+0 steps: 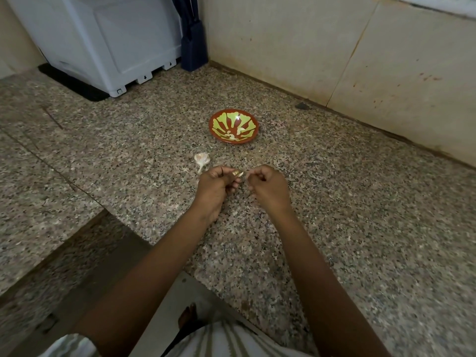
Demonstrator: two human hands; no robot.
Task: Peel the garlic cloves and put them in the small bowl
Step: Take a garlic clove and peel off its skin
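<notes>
Garlic bulb [202, 159] lies on the granite counter [334, 202], just left of the hands. Left hand [217, 186] pinches a garlic clove [238, 173] at its fingertips. Small bowl [233, 141] beyond, with pale cloves [230, 136] inside. Right hand [268, 188] has its fingers curled in; whether it holds anything can't be made out.

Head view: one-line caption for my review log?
Left hand pinches a garlic clove near the curled right hand; garlic bulb and small bowl beyond.

Small bowl [249, 124]: red-brown, with yellow-green petal shapes fanning from the centre.
Garlic bulb [201, 158]: white, tinged pink.
Clove [238, 173]: pale cream-yellow.
Countertop [334, 202]: granite, grey-pink speckled with black.
Wall [283, 47]: beige, with reddish-brown spots.
Appliance [116, 42]: white.
Mat [72, 83]: black.
Tall object [193, 47]: dark navy.
Garment [231, 341]: white with olive stripes.
</notes>
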